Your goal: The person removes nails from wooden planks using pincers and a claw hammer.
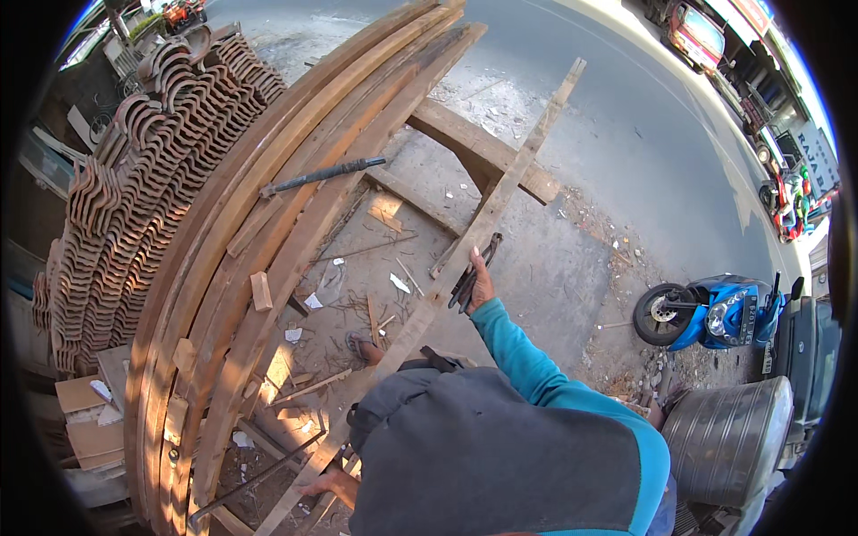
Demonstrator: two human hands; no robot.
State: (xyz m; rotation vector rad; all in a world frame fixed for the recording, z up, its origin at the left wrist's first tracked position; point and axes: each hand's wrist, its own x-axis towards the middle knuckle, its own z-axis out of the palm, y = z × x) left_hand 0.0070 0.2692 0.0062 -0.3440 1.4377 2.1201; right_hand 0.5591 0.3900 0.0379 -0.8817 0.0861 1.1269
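Note:
A long, narrow wooden batten (500,192) runs diagonally from the upper right down to the lower left, resting over a wooden trestle (478,147). My right hand (483,288), in a teal sleeve, holds dark metal pincers (475,266) against the batten near its middle. Low in the picture, my left hand (326,484) grips the batten's lower end. My dark grey shirt hides most of the left arm.
A stack of long curved planks (268,232) lies to the left, with a dark iron bar (322,174) and a small wood block (260,291) on it. Clay roof tiles (134,196) are piled beyond. A blue scooter (715,313) and a metal tub (728,438) stand at right. Wood scraps litter the ground.

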